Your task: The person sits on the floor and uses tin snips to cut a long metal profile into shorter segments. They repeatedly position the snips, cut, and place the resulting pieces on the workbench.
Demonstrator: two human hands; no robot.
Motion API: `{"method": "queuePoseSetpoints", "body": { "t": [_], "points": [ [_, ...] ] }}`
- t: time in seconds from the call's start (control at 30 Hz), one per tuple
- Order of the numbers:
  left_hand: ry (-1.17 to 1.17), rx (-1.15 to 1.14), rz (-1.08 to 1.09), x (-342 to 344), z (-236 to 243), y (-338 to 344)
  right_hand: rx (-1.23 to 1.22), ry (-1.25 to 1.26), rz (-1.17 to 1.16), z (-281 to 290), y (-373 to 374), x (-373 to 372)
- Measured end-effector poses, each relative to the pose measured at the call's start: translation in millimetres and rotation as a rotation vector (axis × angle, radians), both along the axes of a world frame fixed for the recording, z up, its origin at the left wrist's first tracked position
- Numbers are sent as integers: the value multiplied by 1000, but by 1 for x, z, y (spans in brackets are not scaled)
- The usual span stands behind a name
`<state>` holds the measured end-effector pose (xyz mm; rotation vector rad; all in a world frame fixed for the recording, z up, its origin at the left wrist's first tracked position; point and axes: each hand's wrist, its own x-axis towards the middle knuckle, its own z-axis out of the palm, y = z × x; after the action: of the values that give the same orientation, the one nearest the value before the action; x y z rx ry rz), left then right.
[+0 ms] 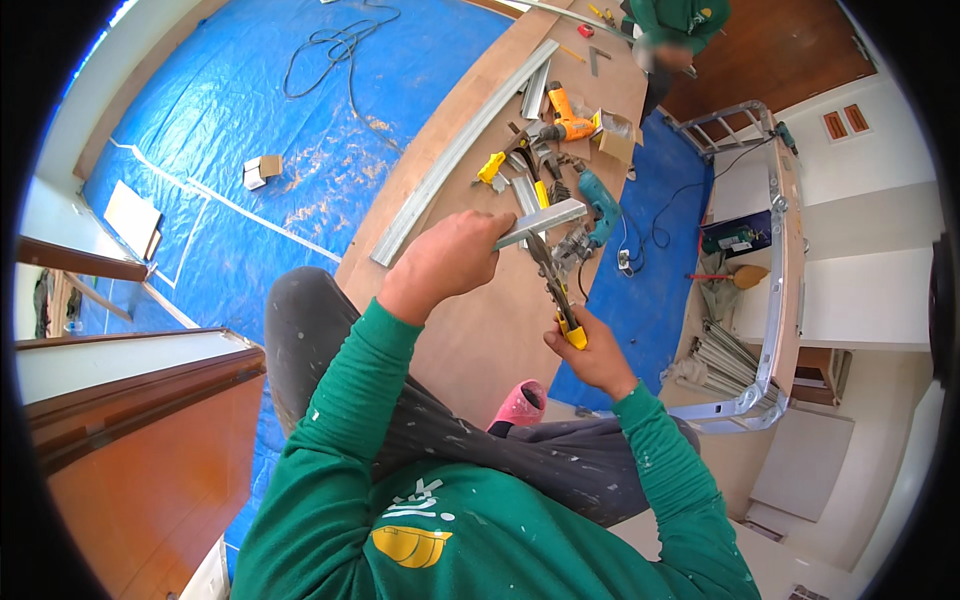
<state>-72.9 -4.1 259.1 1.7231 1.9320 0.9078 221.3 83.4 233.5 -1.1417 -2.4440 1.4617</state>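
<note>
My left hand grips a short piece of galvanized metal channel, its free end pointing right. My right hand is closed round the yellow handles of a pair of tin snips. The snips' jaws point up and reach the channel's lower edge near its middle; whether they bite into the metal I cannot tell. Just beyond the channel lie a teal power tool and a yellow-handled tool.
A long metal channel runs along the left of the brown board. An orange drill and an opened cardboard box lie farther up. Blue sheeting covers the floor. A co-worker in green is at the far right.
</note>
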Motion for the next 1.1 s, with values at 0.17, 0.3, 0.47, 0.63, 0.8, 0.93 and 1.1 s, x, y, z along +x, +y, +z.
{"method": "queuePoseSetpoints", "body": {
  "t": [0.17, 0.3, 0.47, 0.63, 0.8, 0.93, 1.1],
  "points": [
    [-27, 8, -21, -1, 1, 9, -48, -54, -6, 2, 2, -3],
    [-16, 15, -28, -3, 0, 11, -61, -30, -34, 2, 1, -8],
    [-16, -15, -34, 2, 1, 11, -7, -80, -53, 7, -3, -6],
    [-26, -43, -42, 5, -1, 12, 45, -109, -42, 7, -3, -8],
    [-11, -24, -46, 8, -6, 13, 43, -74, -39, -3, -3, -4],
    [14, -51, -54, 11, -14, 14, -8, -139, -41, -16, 0, 0],
    [-6, -75, -30, 12, -21, 14, 32, -116, -82, -19, -1, -5]
  ]
}}
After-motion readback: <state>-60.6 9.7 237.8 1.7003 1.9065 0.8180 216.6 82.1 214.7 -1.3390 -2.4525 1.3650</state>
